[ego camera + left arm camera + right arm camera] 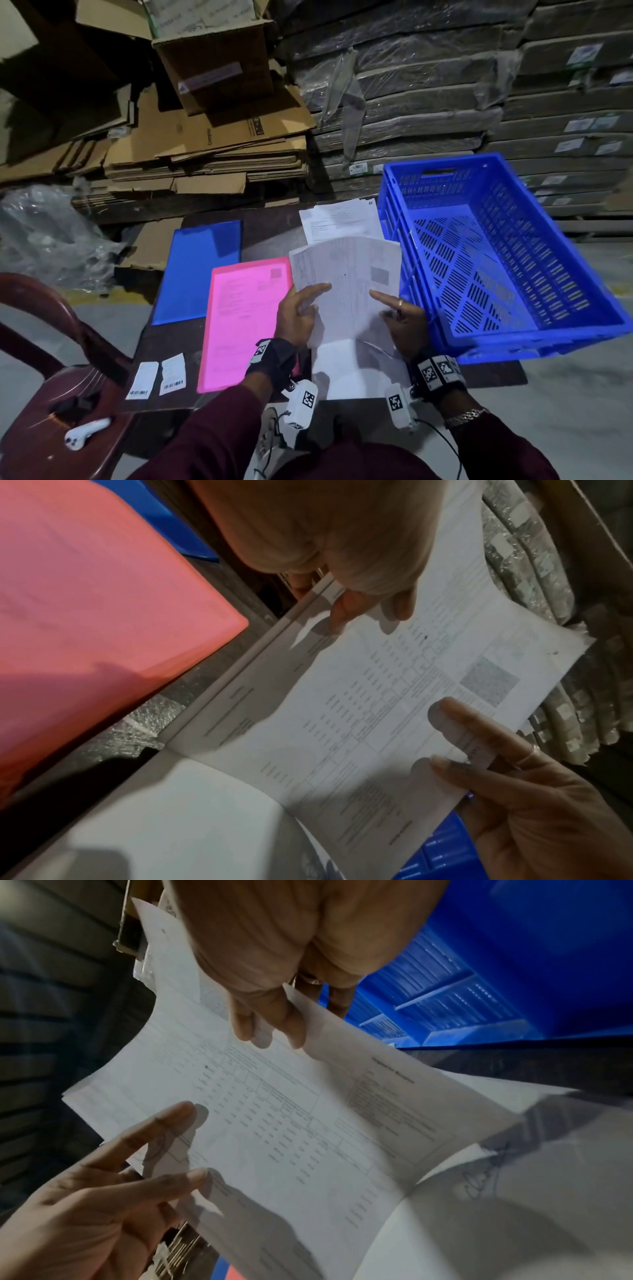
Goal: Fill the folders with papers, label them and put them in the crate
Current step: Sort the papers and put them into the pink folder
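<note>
Both hands hold a sheaf of printed papers (pixel 346 274) raised above the table's middle. My left hand (pixel 301 308) pinches its left edge, and the thumb (pixel 342 610) lies on top. My right hand (pixel 394 308) pinches the right edge, thumb (pixel 263 1026) on top and ringed finger beneath. Under the sheaf lies a white sheet or folder (pixel 352 370); I cannot tell which. A pink folder (pixel 246 322) with a sheet inside lies left of it, and a blue folder (pixel 198 270) further left. The blue crate (pixel 496 267) on the right holds nothing. Two barcode labels (pixel 157 377) lie near the front left.
More printed sheets (pixel 342 219) lie at the table's back, beside the crate. A dark red chair (pixel 51 394) stands at the left with a white device on its seat. Flattened cardboard (pixel 205 154) and wrapped stacks (pixel 411 102) fill the space behind the table.
</note>
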`<state>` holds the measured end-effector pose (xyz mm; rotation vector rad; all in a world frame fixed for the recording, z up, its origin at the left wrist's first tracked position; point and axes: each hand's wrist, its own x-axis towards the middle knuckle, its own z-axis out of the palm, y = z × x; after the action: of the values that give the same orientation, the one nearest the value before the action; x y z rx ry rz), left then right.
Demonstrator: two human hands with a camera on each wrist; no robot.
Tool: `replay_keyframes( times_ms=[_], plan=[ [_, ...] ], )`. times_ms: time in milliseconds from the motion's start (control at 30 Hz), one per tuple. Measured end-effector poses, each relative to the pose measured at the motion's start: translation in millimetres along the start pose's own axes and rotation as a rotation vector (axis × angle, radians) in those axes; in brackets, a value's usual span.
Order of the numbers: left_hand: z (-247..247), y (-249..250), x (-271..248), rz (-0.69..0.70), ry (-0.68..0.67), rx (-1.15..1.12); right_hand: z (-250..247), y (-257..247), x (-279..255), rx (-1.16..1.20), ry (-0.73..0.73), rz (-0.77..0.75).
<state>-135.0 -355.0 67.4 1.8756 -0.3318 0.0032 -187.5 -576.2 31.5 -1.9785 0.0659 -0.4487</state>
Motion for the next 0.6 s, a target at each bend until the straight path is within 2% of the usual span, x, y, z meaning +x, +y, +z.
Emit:
replay_keyframes(
  times_ms=[167, 367, 500, 600],
  plan=[
    [2.2, 2.7, 0.3, 0.044, 0.063, 0.039, -3.0, 1.0, 4.4, 0.023, -0.004, -0.046],
    [7.0, -8.4, -7.2, -0.045, -0.005, 0.011, -0.5, 0.6, 1.6, 0.038, -0.015, 0.002],
    [4.9, 7.1, -2.4, 0.0, 0.017, -0.05, -3.3, -12.9, 8.8, 0.066, 0.022, -0.136],
    [-2.6, 7.5, 2.4, 0.033, 0.014, -0.072, -9.4, -8.8, 15.7, 0.116, -0.023, -0.055]
  ],
)
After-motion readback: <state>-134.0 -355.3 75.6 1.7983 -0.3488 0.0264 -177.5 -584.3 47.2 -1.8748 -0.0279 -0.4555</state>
